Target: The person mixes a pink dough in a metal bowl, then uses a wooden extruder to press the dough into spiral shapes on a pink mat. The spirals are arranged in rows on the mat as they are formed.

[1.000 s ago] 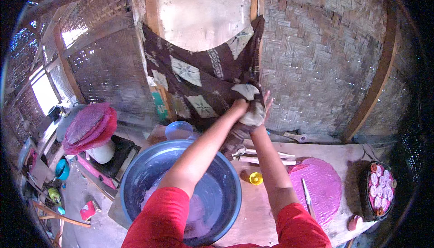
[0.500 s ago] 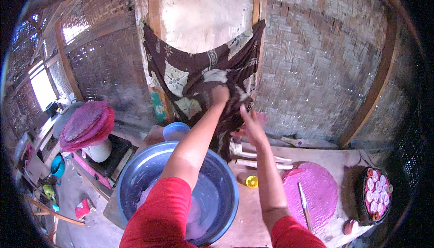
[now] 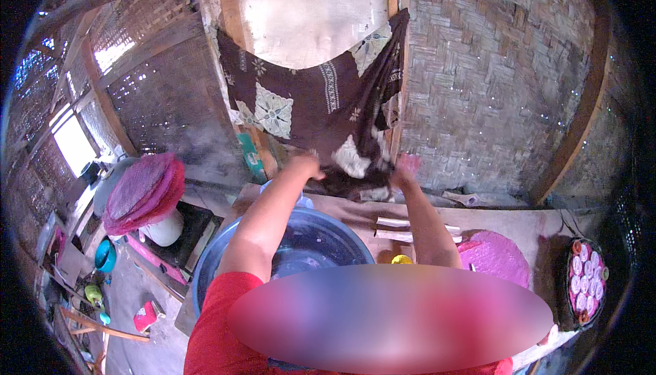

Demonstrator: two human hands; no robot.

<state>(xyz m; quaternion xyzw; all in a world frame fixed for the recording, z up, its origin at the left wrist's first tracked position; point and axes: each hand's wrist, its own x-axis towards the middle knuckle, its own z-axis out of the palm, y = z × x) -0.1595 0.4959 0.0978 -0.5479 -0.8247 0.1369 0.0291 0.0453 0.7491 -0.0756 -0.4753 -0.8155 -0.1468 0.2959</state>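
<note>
A dark brown cloth (image 3: pixel 311 95) with cream flower patches hangs across the pale panel, its lower end bunched and smeared by motion. At its lower left edge is my left hand (image 3: pixel 304 164), fingers bent downward; whether they pinch the fabric cannot be told. My right hand (image 3: pixel 408 170) is by the cloth's lower right edge, its fingers blurred. Below my left forearm stands a large blue basin (image 3: pixel 321 228), partly hidden by the arm. The lower middle of the view is blurred over.
On the work surface right of the basin are pale sticks (image 3: pixel 395 229), a yellow cup-like piece (image 3: pixel 402 259) and a flat pink round (image 3: pixel 499 252). A dark basket of pink-and-white rolls (image 3: pixel 585 283) stands far right. Pink round sheets (image 3: pixel 145 194) are stacked over a pot at left.
My hands have moved down and apart, the left going leftward and the right rightward. The cloth's gathered middle has dropped and spread out lower. The view has shifted slightly.
</note>
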